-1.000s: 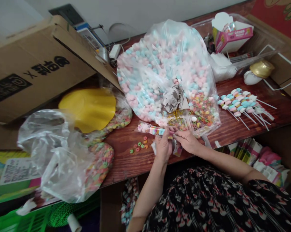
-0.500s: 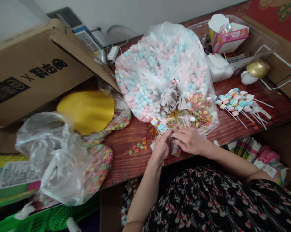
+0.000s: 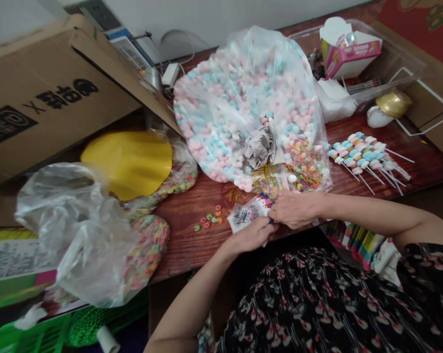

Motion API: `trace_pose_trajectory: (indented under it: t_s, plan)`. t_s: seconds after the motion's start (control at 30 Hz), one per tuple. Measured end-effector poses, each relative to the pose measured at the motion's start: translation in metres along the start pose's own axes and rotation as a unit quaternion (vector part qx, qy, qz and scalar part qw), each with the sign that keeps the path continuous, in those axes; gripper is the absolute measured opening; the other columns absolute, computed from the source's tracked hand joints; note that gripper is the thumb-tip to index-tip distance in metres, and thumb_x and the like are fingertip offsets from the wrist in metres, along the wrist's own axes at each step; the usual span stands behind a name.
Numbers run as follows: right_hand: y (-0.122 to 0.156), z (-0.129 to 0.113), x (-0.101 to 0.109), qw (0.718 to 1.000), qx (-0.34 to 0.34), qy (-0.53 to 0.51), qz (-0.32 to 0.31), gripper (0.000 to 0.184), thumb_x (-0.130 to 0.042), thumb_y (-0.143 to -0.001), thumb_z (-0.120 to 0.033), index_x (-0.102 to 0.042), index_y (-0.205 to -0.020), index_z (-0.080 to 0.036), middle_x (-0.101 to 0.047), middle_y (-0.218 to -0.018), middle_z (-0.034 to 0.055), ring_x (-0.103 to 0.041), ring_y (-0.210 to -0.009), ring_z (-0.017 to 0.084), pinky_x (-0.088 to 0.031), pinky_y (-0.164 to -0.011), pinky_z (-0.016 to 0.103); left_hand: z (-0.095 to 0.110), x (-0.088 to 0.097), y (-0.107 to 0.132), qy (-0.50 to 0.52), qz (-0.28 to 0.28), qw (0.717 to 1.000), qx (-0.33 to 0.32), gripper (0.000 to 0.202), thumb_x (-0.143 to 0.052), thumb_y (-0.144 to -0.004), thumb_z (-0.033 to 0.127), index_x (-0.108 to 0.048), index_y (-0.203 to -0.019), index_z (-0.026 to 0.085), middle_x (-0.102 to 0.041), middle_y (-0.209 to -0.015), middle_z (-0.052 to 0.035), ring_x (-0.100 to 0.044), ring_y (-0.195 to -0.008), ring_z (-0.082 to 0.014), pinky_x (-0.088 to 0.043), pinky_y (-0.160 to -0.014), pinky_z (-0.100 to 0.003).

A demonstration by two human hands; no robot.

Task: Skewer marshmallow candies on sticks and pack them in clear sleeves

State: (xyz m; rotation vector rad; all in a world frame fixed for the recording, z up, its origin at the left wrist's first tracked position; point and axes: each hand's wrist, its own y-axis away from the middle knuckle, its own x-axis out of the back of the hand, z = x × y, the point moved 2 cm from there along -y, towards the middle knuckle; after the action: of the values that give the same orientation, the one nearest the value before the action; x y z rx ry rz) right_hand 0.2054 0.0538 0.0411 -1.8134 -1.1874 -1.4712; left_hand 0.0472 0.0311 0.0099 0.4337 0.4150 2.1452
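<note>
At the front edge of the wooden table (image 3: 206, 240) my left hand (image 3: 252, 234) and my right hand (image 3: 295, 210) meet over a stack of small printed labels (image 3: 247, 214). My left hand's fingers curl under the stack's near edge. My right hand pinches its right end, beside the colourful part. Just beyond my hands lies a big clear bag of pink, blue and white marshmallows (image 3: 243, 103), with a crumpled grey paper (image 3: 261, 145) and gold twist ties (image 3: 265, 172) at its mouth. Loose cereal rings (image 3: 208, 223) lie left of the labels.
Finished marshmallow skewers (image 3: 364, 154) lie at the right. A bag of coloured cereal rings (image 3: 305, 164) sits by the big bag. At left are a cardboard box (image 3: 52, 98), a yellow disc (image 3: 127, 162) and crumpled clear bags (image 3: 81, 230). A pink carton (image 3: 348, 51) stands at the back.
The bagged marshmallow skewer that both hands held a second ago is gone from them. Both hands have come back to the table edge and now hold the printed labels.
</note>
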Motion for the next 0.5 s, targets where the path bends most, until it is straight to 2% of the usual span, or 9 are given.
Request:
trace_pose_trajectory:
  t_s: [0.03,0.1,0.17,0.23,0.33,0.4,0.43,0.5]
  plan:
    - [-0.002,0.002,-0.001,0.999,-0.006,-0.013,-0.032,0.005,-0.057,-0.080,-0.017,-0.061,-0.076,-0.017,-0.062,-0.064,0.0008,-0.044,-0.054,0.012,-0.029,-0.056,0.029,0.001,0.000,-0.001,-0.072,0.074,0.994,-0.031,0.024,-0.054,-0.083,0.030,-0.058,-0.063,0.018,-0.056,-0.053,-0.0024,-0.051,-0.047,-0.0150,-0.040,-0.050,-0.025]
    - [-0.005,0.006,0.004,0.997,0.004,-0.032,-0.072,0.011,-0.053,-0.083,-0.021,-0.063,-0.085,-0.015,-0.063,-0.066,0.0031,-0.043,-0.052,0.013,-0.025,-0.053,0.029,0.001,-0.002,-0.002,-0.183,0.207,0.959,-0.061,0.009,-0.058,-0.079,0.022,-0.057,-0.070,0.019,-0.060,-0.065,-0.0055,-0.055,-0.057,-0.0184,-0.043,-0.062,-0.030]
    - [-0.007,0.009,0.013,0.998,-0.006,-0.055,-0.044,0.022,-0.052,-0.086,-0.025,-0.060,-0.104,-0.014,-0.065,-0.071,0.0040,-0.046,-0.056,0.014,-0.026,-0.054,0.028,0.000,-0.003,-0.002,-0.227,0.272,0.933,-0.059,0.002,-0.058,-0.076,0.017,-0.057,-0.075,0.019,-0.060,-0.071,-0.0071,-0.056,-0.061,-0.0203,-0.043,-0.067,-0.032]
    - [-0.005,0.009,0.022,0.999,-0.009,-0.052,0.009,0.031,-0.051,-0.088,-0.027,-0.054,-0.117,-0.016,-0.067,-0.081,0.0052,-0.049,-0.061,0.015,-0.026,-0.056,0.027,-0.002,-0.001,-0.001,-0.201,0.271,0.938,-0.074,0.004,-0.056,-0.077,0.015,-0.058,-0.075,0.019,-0.060,-0.071,-0.0064,-0.056,-0.063,-0.0204,-0.042,-0.068,-0.031]
    - [-0.001,0.003,0.025,0.997,-0.006,0.011,0.072,0.023,-0.046,-0.091,-0.022,-0.054,-0.112,-0.017,-0.066,-0.092,0.0073,-0.052,-0.069,0.016,-0.028,-0.061,0.029,-0.003,0.009,0.002,-0.097,0.193,0.971,-0.105,0.016,-0.048,-0.082,0.017,-0.058,-0.071,0.019,-0.059,-0.064,-0.0025,-0.054,-0.062,-0.0183,-0.041,-0.065,-0.028]
    - [0.000,-0.002,0.019,0.996,0.017,0.050,0.076,0.018,-0.044,-0.091,-0.017,-0.057,-0.103,-0.017,-0.065,-0.090,0.0069,-0.051,-0.072,0.016,-0.030,-0.064,0.030,-0.003,0.014,0.004,-0.063,0.141,0.982,-0.110,0.020,-0.046,-0.084,0.017,-0.059,-0.069,0.019,-0.057,-0.061,-0.0006,-0.052,-0.058,-0.0169,-0.040,-0.061,-0.027]
    - [0.000,-0.004,0.016,0.996,0.027,0.058,0.068,0.016,-0.044,-0.090,-0.015,-0.057,-0.100,-0.017,-0.065,-0.088,0.0064,-0.051,-0.072,0.016,-0.030,-0.065,0.030,-0.001,0.016,0.004,-0.064,0.137,0.982,-0.110,0.020,-0.047,-0.084,0.018,-0.060,-0.069,0.019,-0.058,-0.060,-0.0003,-0.052,-0.058,-0.0167,-0.039,-0.060,-0.026]
    - [0.000,-0.005,0.011,0.997,0.025,0.058,0.050,0.016,-0.046,-0.088,-0.013,-0.059,-0.097,-0.016,-0.065,-0.087,0.0061,-0.050,-0.071,0.015,-0.030,-0.066,0.030,0.002,0.018,0.005,-0.083,0.164,0.977,-0.111,0.017,-0.050,-0.082,0.017,-0.063,-0.071,0.019,-0.061,-0.065,-0.0012,-0.054,-0.062,-0.0174,-0.041,-0.063,-0.026]
